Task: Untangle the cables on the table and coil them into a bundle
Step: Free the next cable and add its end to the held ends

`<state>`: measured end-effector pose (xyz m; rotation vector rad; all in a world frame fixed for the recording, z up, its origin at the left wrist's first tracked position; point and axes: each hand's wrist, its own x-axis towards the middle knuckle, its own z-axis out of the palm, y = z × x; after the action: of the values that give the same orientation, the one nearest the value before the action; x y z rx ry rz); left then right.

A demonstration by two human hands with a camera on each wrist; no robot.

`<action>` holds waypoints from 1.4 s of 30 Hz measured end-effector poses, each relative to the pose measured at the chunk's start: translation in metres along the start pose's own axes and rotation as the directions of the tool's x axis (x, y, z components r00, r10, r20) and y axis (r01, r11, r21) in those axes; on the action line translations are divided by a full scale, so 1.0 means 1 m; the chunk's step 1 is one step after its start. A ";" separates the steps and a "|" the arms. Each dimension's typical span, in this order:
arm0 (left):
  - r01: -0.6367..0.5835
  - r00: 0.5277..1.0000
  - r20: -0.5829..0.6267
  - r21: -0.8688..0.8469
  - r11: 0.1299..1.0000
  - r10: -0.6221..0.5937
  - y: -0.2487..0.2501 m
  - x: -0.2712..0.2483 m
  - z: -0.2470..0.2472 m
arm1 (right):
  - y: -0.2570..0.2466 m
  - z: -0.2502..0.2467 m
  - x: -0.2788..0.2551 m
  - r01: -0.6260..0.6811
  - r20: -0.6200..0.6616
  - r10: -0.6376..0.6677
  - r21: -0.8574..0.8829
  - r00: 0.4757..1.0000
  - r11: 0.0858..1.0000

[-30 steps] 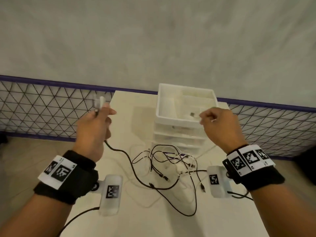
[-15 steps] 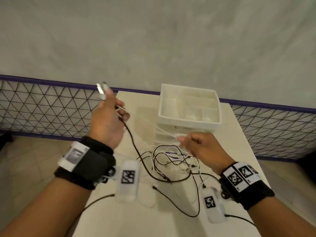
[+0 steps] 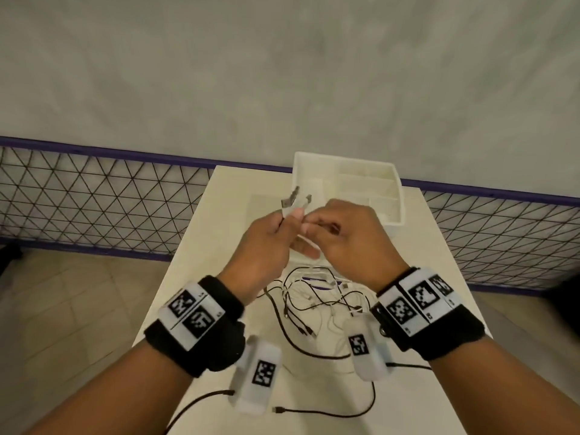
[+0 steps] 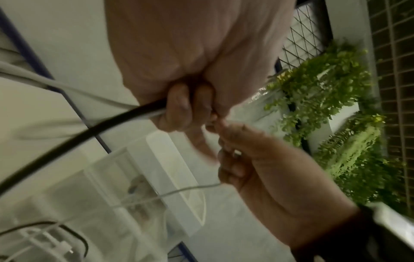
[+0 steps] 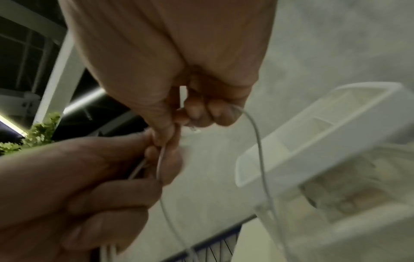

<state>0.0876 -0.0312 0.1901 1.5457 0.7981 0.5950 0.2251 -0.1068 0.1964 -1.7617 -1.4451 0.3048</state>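
Both hands meet above the white table (image 3: 201, 293), in front of the organizer. My left hand (image 3: 290, 221) grips a black cable (image 4: 67, 141) and a white one, and their plugs (image 3: 295, 199) stick up past its fingers. My right hand (image 3: 314, 224) touches the left and pinches a thin white cable (image 5: 260, 150) that loops down from its curled fingers (image 5: 201, 111). Beneath the hands, a tangle of black and white cables (image 3: 314, 296) lies on the table. The contact between the two hands is blurred.
A white drawer organizer (image 3: 348, 180) stands at the back of the table, just behind the hands. A loose black cable (image 3: 329, 412) lies near the front edge. A wire mesh fence (image 3: 94, 199) runs behind the table. Green plants (image 4: 325, 88) hang off to the side.
My right hand has risen from near the tangle and moved left with the white cable. My left hand has moved right and lower, so the hands now touch.
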 end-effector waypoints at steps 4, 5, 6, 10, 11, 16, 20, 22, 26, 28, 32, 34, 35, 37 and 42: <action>0.097 0.984 -0.126 -0.216 0.972 -0.126 0.009 0.013 -0.026 | 0.008 -0.023 0.001 -0.120 0.029 0.117 0.126 0.993 0.985; 0.099 0.974 -0.167 -0.296 0.950 -0.154 0.011 0.016 -0.040 | 0.018 -0.031 -0.003 -0.169 0.047 0.164 0.135 0.985 0.976; 0.091 0.962 -0.209 -0.362 0.928 -0.176 0.014 0.017 -0.054 | 0.031 -0.038 -0.009 -0.224 0.040 0.221 0.142 0.974 0.964; 0.009 0.885 -0.411 -0.455 0.890 -0.219 0.015 0.017 -0.098 | 0.092 -0.062 -0.037 -0.431 -0.070 0.457 0.234 0.887 0.872; -0.009 0.857 -0.463 -0.456 0.890 -0.228 0.013 0.017 -0.106 | 0.103 -0.066 -0.043 -0.467 -0.076 0.495 0.235 0.866 0.853; 0.034 0.881 -0.434 -0.338 0.941 -0.188 -0.002 0.019 -0.111 | 0.142 -0.072 -0.063 -0.595 -0.166 0.611 0.140 0.774 0.792; 0.109 0.932 -0.355 0.069 0.992 -0.078 -0.032 0.022 -0.076 | 0.164 -0.070 -0.056 -0.672 -0.414 0.653 0.121 0.635 0.730; 0.114 0.920 -0.389 0.156 0.981 -0.045 -0.044 0.022 -0.067 | 0.163 -0.066 -0.058 -0.674 -0.429 0.618 0.031 0.659 0.739; 0.107 0.923 -0.381 0.096 0.990 -0.063 -0.057 0.018 -0.057 | 0.136 -0.029 -0.091 -0.430 -0.323 0.336 -0.288 0.885 0.856; 0.131 0.937 -0.330 0.031 0.991 -0.113 -0.065 0.016 -0.053 | 0.124 0.002 -0.119 -0.220 -0.108 0.195 -0.324 0.975 0.920; 0.203 0.958 -0.201 -0.016 0.979 -0.202 -0.083 0.011 -0.043 | 0.123 0.062 -0.171 -0.134 0.594 0.350 -0.377 0.724 0.917; 0.199 0.971 -0.135 0.003 0.980 -0.197 -0.089 0.005 -0.036 | 0.127 0.082 -0.187 -0.115 0.667 0.431 -0.463 0.607 0.879; 0.193 0.975 -0.112 0.016 0.981 -0.190 -0.091 0.002 -0.032 | 0.128 0.088 -0.191 -0.101 0.672 0.443 -0.483 0.593 0.870; 0.192 0.978 -0.088 0.040 0.981 -0.188 -0.095 -0.003 -0.027 | 0.131 0.097 -0.194 -0.099 0.662 0.446 -0.493 0.602 0.865; 0.247 0.966 -0.115 0.125 0.961 -0.233 -0.107 -0.009 -0.028 | 0.138 0.096 -0.183 -0.214 0.561 0.515 -0.515 0.648 0.830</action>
<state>0.0446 -0.0176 0.0885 1.5236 1.1056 0.4468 0.2037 -0.2316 -0.0175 -2.4665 -1.7066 1.0427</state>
